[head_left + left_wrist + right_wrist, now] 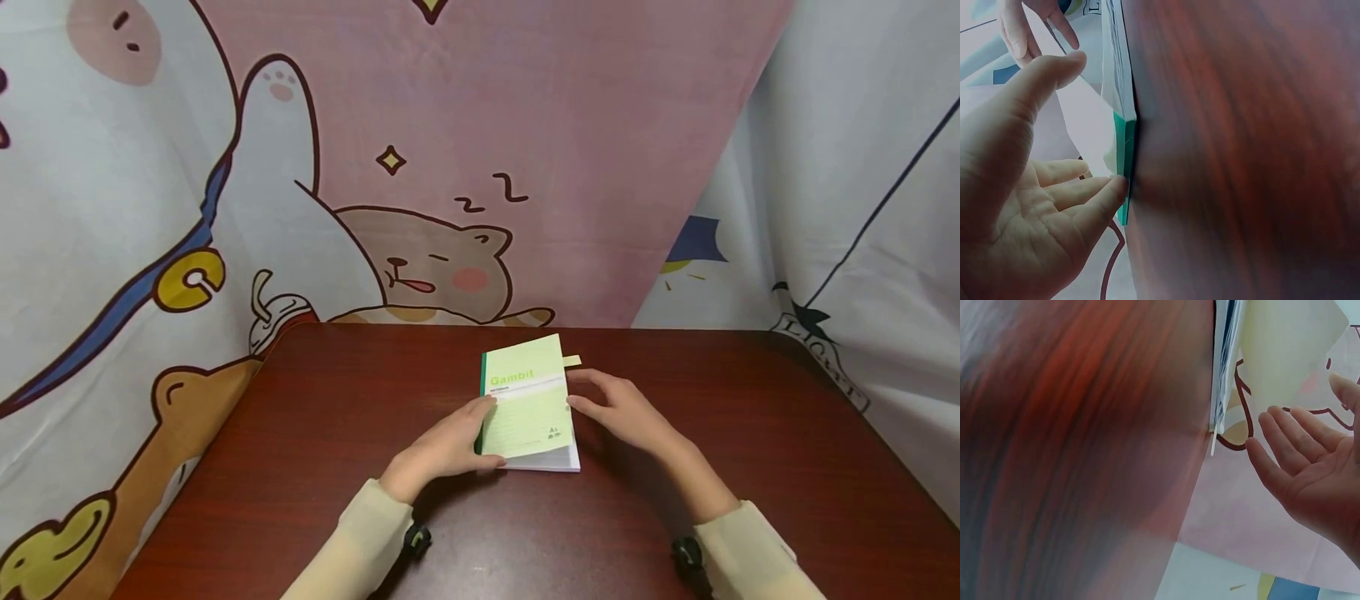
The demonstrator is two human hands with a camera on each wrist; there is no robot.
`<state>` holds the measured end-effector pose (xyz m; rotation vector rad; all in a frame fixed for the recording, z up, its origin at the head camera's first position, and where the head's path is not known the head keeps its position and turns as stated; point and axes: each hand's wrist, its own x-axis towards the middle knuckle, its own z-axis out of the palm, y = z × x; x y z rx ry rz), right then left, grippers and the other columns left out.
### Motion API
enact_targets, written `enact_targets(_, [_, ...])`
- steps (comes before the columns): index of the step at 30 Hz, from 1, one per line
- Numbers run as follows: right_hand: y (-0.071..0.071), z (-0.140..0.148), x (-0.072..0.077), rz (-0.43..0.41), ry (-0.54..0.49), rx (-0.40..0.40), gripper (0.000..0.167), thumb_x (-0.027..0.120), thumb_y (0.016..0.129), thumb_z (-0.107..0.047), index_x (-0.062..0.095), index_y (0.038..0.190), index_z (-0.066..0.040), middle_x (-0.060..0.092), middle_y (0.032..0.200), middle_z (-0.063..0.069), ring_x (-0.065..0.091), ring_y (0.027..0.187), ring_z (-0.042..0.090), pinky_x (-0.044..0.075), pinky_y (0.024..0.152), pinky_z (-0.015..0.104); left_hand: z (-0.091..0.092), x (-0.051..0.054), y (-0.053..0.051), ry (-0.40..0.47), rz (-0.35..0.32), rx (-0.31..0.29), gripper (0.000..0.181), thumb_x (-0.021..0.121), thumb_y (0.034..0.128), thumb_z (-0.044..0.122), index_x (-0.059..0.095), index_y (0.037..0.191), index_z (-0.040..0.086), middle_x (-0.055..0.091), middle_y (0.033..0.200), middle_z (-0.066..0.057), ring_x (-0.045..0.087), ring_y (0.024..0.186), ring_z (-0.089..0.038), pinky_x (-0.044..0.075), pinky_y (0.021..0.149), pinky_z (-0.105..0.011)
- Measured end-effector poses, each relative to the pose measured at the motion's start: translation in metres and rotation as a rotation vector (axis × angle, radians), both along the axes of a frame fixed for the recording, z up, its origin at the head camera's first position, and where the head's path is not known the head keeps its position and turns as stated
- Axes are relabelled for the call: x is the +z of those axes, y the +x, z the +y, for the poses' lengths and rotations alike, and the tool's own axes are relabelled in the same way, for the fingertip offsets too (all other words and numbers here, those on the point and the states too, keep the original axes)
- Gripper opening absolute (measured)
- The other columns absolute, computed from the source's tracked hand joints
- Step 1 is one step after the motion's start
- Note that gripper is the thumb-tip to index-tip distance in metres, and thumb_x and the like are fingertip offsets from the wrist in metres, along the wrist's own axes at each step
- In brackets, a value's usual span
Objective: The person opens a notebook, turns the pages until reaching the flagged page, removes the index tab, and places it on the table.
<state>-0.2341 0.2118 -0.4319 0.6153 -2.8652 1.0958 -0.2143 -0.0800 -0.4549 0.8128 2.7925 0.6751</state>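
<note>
A pale green notebook (525,425) lies on the brown table, its front cover lifted at the right above the white pages. A small yellow tab (572,361) sticks out at its upper right. The left hand (442,446) is at the green spine (1124,140), its fingers touching the spine side, thumb near the lower left corner. At the right edge is the right hand (626,408), fingers loosely extended beside the raised cover (1285,350); whether the fingertips touch it I cannot tell. In the right wrist view, the hand (1316,469) is relaxed, palm showing.
The brown table (337,400) extends around the notebook. Behind it hangs a cloth (600,167) with cartoon animals, and white cloth (885,208) hangs at the right. Dark bands (416,540) sit at both wrists, over or beside the light sleeves.
</note>
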Motion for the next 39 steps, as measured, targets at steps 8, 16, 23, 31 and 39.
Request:
enact_targets(8, [0.002, -0.015, 0.000, -0.016, -0.081, 0.049, 0.049, 0.068, 0.095, -0.030, 0.059, 0.135, -0.004, 0.064, 0.133, 0.015, 0.063, 0.120, 0.034, 0.050, 0.100, 0.055, -0.004, -0.004, 0.001, 0.027, 0.024, -0.005, 0.087, 0.078, 0.0851, 0.038, 0.034, 0.151, 0.002, 0.043, 0.153, -0.018, 0.046, 0.139, -0.027, 0.043, 0.113, -0.042])
enact_targets(16, [0.003, -0.033, -0.001, -0.020, -0.255, 0.097, 0.055, 0.069, 0.094, -0.018, 0.049, 0.142, 0.000, 0.058, 0.139, 0.023, 0.064, 0.118, 0.040, 0.053, 0.096, 0.055, -0.009, -0.003, 0.003, 0.072, -0.012, 0.032, 0.090, 0.078, 0.0836, 0.046, 0.034, 0.151, 0.006, 0.043, 0.153, -0.013, 0.048, 0.137, -0.025, 0.044, 0.111, -0.042])
enact_targets(23, [0.004, -0.053, 0.004, -0.047, -0.420, 0.123, 0.058, 0.066, 0.096, -0.012, 0.041, 0.147, -0.002, 0.056, 0.139, 0.027, 0.059, 0.124, 0.043, 0.050, 0.102, 0.053, -0.017, 0.008, 0.000, 0.143, -0.056, 0.088, 0.087, 0.062, 0.0899, 0.062, 0.035, 0.153, 0.010, 0.043, 0.155, -0.009, 0.049, 0.138, -0.025, 0.044, 0.112, -0.045])
enact_targets(31, [0.006, -0.074, 0.010, -0.075, -0.510, 0.142, 0.055, 0.060, 0.099, -0.013, 0.040, 0.149, -0.004, 0.051, 0.145, 0.026, 0.059, 0.124, 0.044, 0.051, 0.102, 0.051, -0.024, 0.033, -0.006, 0.257, -0.055, 0.153, 0.075, 0.055, 0.0960, 0.058, 0.035, 0.155, 0.016, 0.050, 0.149, -0.013, 0.059, 0.126, -0.029, 0.049, 0.105, -0.048])
enact_targets(39, [0.006, -0.095, 0.011, -0.082, -0.533, 0.173, 0.049, 0.056, 0.102, -0.019, 0.044, 0.148, -0.007, 0.049, 0.150, 0.016, 0.060, 0.125, 0.036, 0.050, 0.104, 0.044, -0.026, 0.060, -0.014, 0.398, -0.050, 0.141, 0.062, 0.052, 0.1016, 0.047, 0.036, 0.154, 0.019, 0.047, 0.153, -0.006, 0.058, 0.130, -0.023, 0.049, 0.107, -0.046])
